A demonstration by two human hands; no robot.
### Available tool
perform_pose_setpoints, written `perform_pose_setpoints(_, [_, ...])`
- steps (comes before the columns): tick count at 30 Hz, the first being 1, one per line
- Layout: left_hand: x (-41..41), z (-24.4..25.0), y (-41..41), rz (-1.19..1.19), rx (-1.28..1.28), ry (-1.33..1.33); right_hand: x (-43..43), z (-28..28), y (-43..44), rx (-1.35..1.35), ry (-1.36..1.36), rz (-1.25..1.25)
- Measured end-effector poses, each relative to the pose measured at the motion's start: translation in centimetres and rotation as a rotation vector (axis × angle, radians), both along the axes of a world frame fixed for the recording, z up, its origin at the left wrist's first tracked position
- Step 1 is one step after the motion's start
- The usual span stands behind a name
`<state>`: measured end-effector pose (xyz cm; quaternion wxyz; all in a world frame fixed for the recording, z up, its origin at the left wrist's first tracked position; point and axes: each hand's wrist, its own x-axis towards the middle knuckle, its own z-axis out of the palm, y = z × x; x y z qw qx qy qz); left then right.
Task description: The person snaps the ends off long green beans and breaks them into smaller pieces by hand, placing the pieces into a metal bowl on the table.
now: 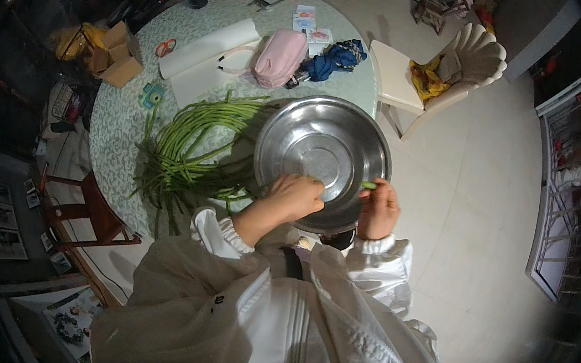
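Observation:
A wide stainless steel basin (pixel 304 129) stands at the table's near right edge, its inside showing no contents apart from what my hands cover. My left hand (pixel 294 198) is curled into a fist over the basin's near left part. A trace of green at its far edge looks like a long bean; the rest is hidden in the fist. At the right rim, my right hand (pixel 379 213) pinches a short green bean piece (pixel 369 185) between thumb and fingers. A large bundle of long green beans (pixel 187 143) lies left of the basin, with loose ends towards me.
Beyond the basin on the round patterned table (pixel 119 124) lie a pink pouch (pixel 282 58), a folded blue umbrella (pixel 333 61), a paper roll (pixel 209 48), scissors (pixel 165 48) and a toy camera (pixel 151 95). A cream chair (pixel 396 78) stands right, a wooden chair (pixel 85 212) left.

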<state>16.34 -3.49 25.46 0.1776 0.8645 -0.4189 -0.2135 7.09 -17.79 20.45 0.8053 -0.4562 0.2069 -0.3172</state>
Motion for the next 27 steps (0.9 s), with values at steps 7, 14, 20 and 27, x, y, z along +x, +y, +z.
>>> perform_pose_setpoints(7, [1.7, -4.0, 0.5, -0.044, -0.594, 0.306, 1.2, -0.7, 0.6, 0.304, 0.083, 0.333])
perform_pose_setpoints(14, [1.5, -5.3, 0.7, 0.192, -0.709, 0.691, 2.2, -2.2, 2.2, 0.149, 0.256, 0.337])
perform_pose_setpoints(20, [2.6, -4.0, 1.7, 0.05, -0.368, 0.5, 2.2, -2.7, 2.1, 0.303, 0.204, 0.37])
perform_pose_setpoints(27, [2.3, -4.5, 1.9, 0.059, -0.429, 0.379, 2.3, -2.0, 2.5, 0.319, 0.199, 0.433])
